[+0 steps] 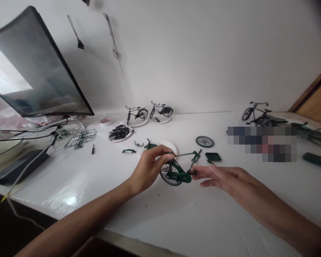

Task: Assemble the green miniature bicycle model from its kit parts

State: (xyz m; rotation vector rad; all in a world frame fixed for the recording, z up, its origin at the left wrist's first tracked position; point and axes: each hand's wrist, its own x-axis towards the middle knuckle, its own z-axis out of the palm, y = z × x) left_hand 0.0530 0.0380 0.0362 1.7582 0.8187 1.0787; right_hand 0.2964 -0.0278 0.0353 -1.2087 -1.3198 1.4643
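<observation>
A green model bicycle frame [186, 154] with its rear wheel [169, 175] fitted is held just above the table. My left hand [152, 166] pinches it at the upper rear, thumb and fingers together. My right hand [219, 175] has its fingers stretched apart; a fingertip reaches the pedal and crank area [193, 173], apparently touching it. A small dark piece [210, 162] shows by the right thumb; whether it is touched I cannot tell. Behind lie a loose spoked wheel [204, 141] and a green flat part [213, 156].
Behind my left hand are a white plate [171, 145], a handlebar [139, 144] and a curved green mudguard [128, 151]. Finished bicycles [137, 113] stand along the wall, with others [259, 116] at right. Parts sprues [81, 138], a plate of black parts [121, 133] and a monitor [45, 67] are left.
</observation>
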